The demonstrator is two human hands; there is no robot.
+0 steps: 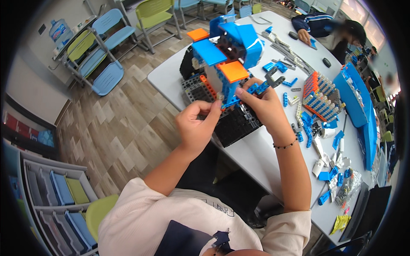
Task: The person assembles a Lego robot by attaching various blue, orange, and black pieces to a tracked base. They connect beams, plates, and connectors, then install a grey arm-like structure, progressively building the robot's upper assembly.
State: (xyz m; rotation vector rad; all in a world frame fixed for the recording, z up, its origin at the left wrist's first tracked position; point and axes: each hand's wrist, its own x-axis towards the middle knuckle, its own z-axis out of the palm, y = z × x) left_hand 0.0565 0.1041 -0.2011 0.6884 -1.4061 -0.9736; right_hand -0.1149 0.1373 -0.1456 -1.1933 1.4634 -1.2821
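A large model of building pieces (pixel 209 52), blue, orange and black, stands at the table's near left edge, directly in front of me. My left hand (pixel 197 123) pinches a small pale connector (pixel 220 96) at the model's near side, thumb against forefinger. On the other side, my right hand (pixel 265 104) has its fingers closed round the model's blue beam arm (pixel 255 88), which ends in a dark grey claw (pixel 274 80). Tracked black parts (pixel 237 125) form the base below both hands. The fingertips partly hide where the pieces join.
On the white table (pixel 265 147) lie loose blue and white pieces (pixel 329 164), grey beams (pixel 294 55) and a rack of orange and white pieces (pixel 321 97). A blue bin (pixel 352 96) stands on the right. Across the table a person (pixel 329 32) leans over. Chairs (pixel 113 30) line the left.
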